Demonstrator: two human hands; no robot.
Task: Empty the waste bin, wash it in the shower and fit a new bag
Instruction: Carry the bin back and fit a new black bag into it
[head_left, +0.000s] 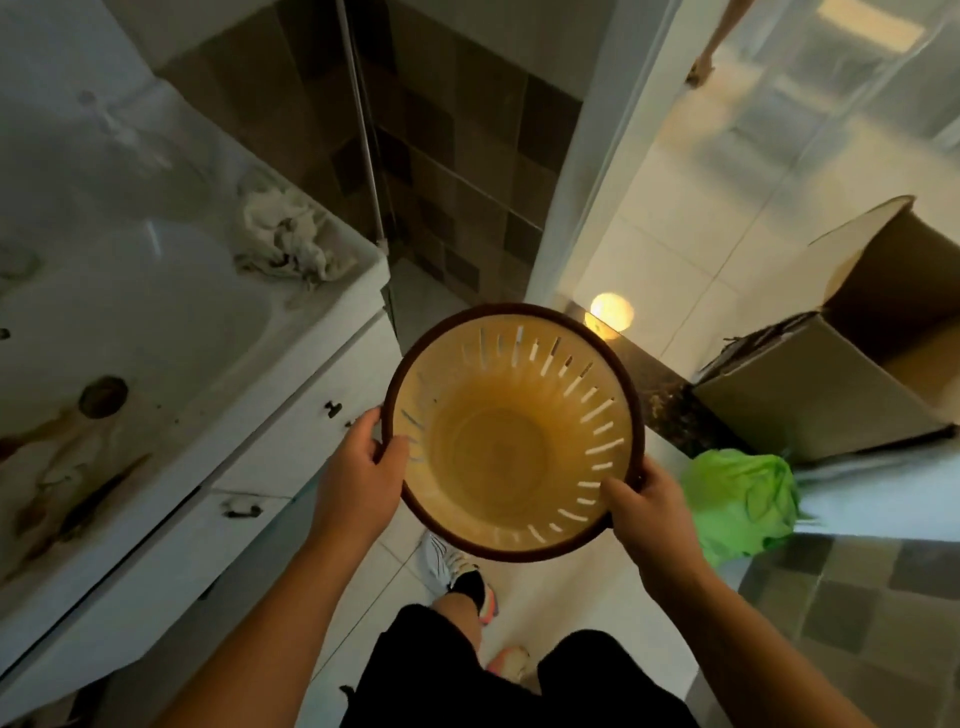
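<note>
I hold a round yellow waste bin (498, 447) with slotted walls and a dark brown rim, upright in front of me, its inside bare. My left hand (363, 467) grips the rim on the left, thumb inside. My right hand (649, 504) grips the rim at the lower right, thumb over the edge. A tied green bag (743, 499) lies on the floor to the right of the bin.
A white washbasin (130, 322) with stains and a crumpled cloth (285, 239) stands on a drawer cabinet at left. The glass shower screen and tiled wall (441, 156) lie ahead. An open cardboard box (841, 374) sits in the doorway at right. Another person's foot shows far off.
</note>
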